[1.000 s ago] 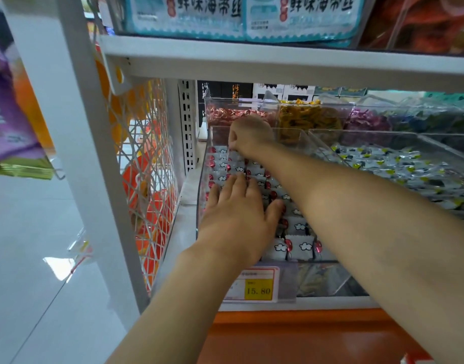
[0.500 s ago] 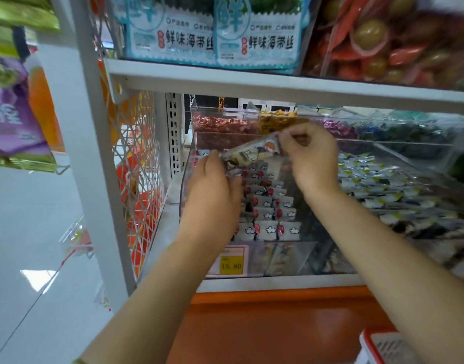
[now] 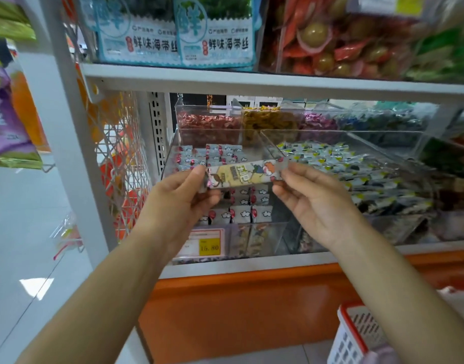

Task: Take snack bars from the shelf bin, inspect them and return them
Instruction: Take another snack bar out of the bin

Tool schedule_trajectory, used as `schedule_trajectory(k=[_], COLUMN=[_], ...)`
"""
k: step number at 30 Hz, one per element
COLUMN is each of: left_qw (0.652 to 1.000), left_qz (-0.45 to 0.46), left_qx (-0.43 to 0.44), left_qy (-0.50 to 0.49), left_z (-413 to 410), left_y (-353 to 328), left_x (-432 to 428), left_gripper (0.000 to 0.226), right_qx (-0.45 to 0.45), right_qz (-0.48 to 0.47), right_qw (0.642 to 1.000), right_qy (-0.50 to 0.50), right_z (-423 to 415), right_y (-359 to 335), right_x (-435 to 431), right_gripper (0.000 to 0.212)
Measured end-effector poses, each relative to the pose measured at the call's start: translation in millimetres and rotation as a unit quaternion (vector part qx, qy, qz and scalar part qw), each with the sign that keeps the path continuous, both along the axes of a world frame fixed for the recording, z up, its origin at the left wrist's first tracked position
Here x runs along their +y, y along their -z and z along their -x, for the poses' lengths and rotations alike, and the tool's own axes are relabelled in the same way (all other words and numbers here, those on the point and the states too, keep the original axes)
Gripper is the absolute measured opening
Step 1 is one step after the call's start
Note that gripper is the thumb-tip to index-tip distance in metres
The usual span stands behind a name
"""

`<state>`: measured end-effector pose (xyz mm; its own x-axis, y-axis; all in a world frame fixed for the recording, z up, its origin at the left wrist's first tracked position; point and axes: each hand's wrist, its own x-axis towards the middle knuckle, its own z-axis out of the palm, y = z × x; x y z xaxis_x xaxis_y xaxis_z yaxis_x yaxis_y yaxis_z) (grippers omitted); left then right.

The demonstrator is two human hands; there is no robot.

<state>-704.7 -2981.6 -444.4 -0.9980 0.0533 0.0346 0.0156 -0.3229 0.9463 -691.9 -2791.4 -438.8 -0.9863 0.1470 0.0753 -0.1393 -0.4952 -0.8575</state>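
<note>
Head view: left hand (image 3: 173, 203) and right hand (image 3: 312, 203) pinch the ends of a snack bar (image 3: 244, 173); price tag (image 3: 209, 246) reads 15.80.

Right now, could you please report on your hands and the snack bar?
Left hand pinches one end, right hand the other. Snack bar held crosswise, out of the clear bin. Nothing blocking the bin.

Left hand (image 3: 178, 203) and right hand (image 3: 312, 203) pinch opposite ends of one snack bar (image 3: 245, 174). Bar held level, printed face up, above clear bin (image 3: 267, 236) of matching bars.
</note>
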Motion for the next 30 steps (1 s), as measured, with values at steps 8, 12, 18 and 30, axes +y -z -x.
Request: schedule_trajectory(k=[8, 12, 18, 30], left_qw=[0.973, 0.977, 0.958, 0.969], left_qz=[0.186, 0.175, 0.217, 0.211], left_qx=[0.098, 0.107, 0.188, 0.120], left_qy=[-0.098, -0.060, -0.002, 0.044], left_z=[3.4, 1.5, -0.9, 7.3], left_y=[5.9, 1.0, -1.9, 2.2], left_x=[1.9, 2.3, -0.4, -2.0], left_gripper=[0.028, 0.027, 0.011, 0.029], right_qx=[-0.008, -0.024, 0.016, 0.095], right_qz=[0.055, 0.004, -0.108, -0.319], right_qw=[0.997, 1.000, 0.993, 0.942], right_qy=[-0.057, 0.016, 0.043, 0.036], right_z=[4.4, 5.8, 4.7, 2.9], right_y=[2.4, 4.7, 3.6, 7.5], right_x=[2.2, 2.1, 6.2, 4.9], right_gripper=[0.019, 0.011, 0.018, 0.015])
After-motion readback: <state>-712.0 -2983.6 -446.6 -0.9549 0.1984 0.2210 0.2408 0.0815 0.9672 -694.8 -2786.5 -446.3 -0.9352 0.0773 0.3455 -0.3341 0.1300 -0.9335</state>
